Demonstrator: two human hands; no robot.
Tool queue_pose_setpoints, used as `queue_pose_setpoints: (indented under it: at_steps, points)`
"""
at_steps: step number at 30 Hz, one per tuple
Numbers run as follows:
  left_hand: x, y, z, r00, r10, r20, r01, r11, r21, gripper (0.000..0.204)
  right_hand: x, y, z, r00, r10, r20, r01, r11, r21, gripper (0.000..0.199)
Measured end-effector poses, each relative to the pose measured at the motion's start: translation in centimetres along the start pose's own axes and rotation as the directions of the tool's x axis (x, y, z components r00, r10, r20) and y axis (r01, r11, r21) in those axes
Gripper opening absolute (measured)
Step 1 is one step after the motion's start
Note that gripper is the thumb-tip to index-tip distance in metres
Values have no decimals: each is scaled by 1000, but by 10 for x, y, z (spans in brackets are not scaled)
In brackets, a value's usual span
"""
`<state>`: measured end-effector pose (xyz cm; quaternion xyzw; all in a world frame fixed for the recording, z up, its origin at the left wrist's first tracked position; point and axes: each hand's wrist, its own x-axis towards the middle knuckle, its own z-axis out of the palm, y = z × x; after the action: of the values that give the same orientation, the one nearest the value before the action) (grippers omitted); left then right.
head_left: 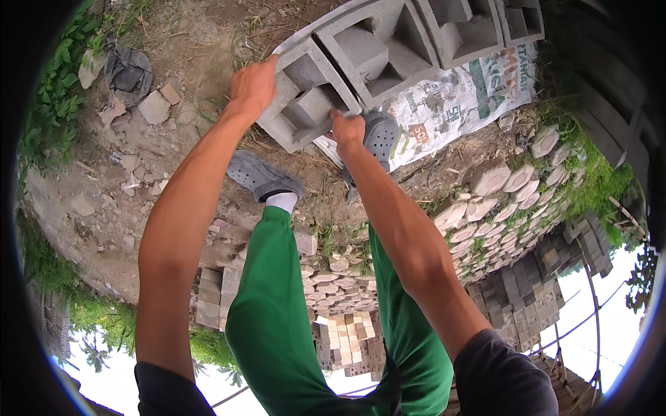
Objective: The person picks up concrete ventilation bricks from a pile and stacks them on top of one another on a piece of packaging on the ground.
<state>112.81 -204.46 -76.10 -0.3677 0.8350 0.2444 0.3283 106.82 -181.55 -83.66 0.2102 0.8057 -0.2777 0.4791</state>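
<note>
Both hands were on one block. Left hand [255,87]: fingers curled closed over the far-left edge. Right hand [347,128]: lower, closed on the near-right edge, thumb side up. Nothing else in either.

Surroundings, big to small: dirt ground [184,41] under everything; then a row of hollow blocks [378,87], grey, running off to the upper right; then a white sack [444,104] spread along the row's near side; then the end block [350,100] itself, at the row's left end, ahead of the feet, a narrow dark gap between it and its neighbour. Right shoe [380,135] stood just beside the right hand, at the sack; left shoe [260,173] was on dirt, nearer the body. Smallest: a broken stone [154,107] off to the left.

Step in hand, by judgement: positioning the end block against the row. Next move called for an even two-handed grip and fingers kept out of that gap.

Orientation: open cells faced up toward the head; long axis ran roughly far-left to near-right, crosswise to the row. Couldn't tell from above whether its underside was bearing on the ground.
</note>
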Motion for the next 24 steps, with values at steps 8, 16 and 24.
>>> queue_pose_setpoints:
  at_steps: [8, 16, 24]
  points:
    - [-21, -9, 19, 991, -63, -118, 69, 997, 42, 59, -58, -46, -14, 972, -23, 234, -22, 981, 190, 59]
    - [-132, 74, 4, 988, -124, 92, 154, 846, -510, 31, -117, -55, -74, 900, -1, 435, 39, 996, -79, 63]
    - [-293, 122, -42, 970, -236, 56, 187, 581, -792, 47, -300, -83, -145, 914, -173, 366, 96, 971, 221, 28]
